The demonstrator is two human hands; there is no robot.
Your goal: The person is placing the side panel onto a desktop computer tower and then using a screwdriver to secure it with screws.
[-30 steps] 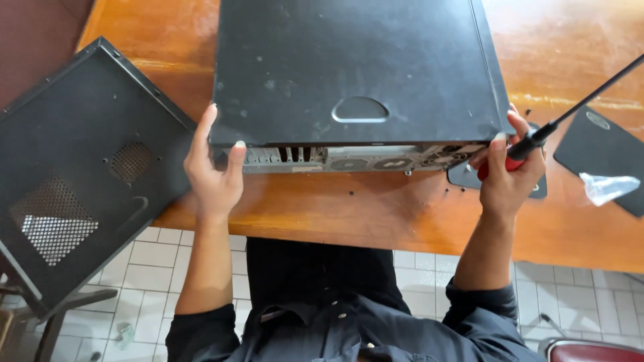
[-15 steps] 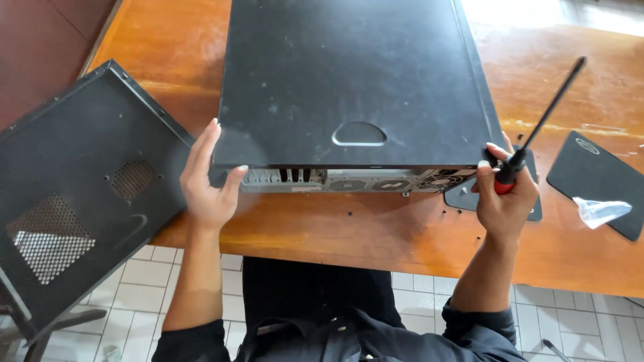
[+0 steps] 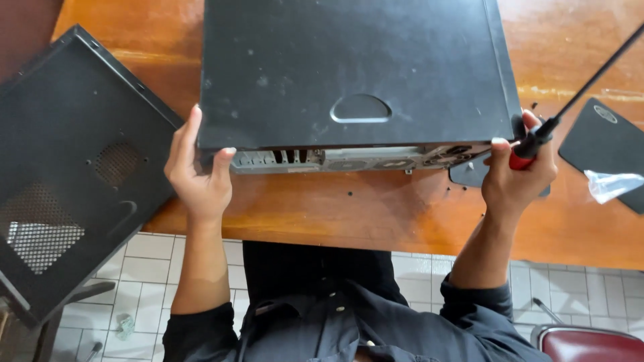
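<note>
Item 1, nearest: the person's dark-sleeved forearms, reaching from the table's near edge over a white tiled floor.

Item 2: left hand (image 3: 196,175), grip closed on the near left corner of the computer case (image 3: 355,74), thumb on the rear edge, fingers along the side.

Item 3: right hand (image 3: 518,175), at the near right corner of the case; its grip is closed around the red-and-black handle of a screwdriver (image 3: 537,142), whose long dark shaft angles up and away to the right. The thumb touches the case's edge.

Item 4: computer case, black, lying flat on the wooden table (image 3: 376,214), solid side panel uppermost with a half-round pull recess near the rear edge; the rear port plate faces the person.

Item 5: loose black perforated panel (image 3: 74,167), overhanging the table's left edge.

Item 6, right: flat dark pad (image 3: 604,144) with a clear plastic scrap (image 3: 614,184) on it.

Step in hand, by judgement: steadying or shifting the case by its rear corners. Any further move wants an even two-handed hold, with the screwdriver kept off the panel.
</note>
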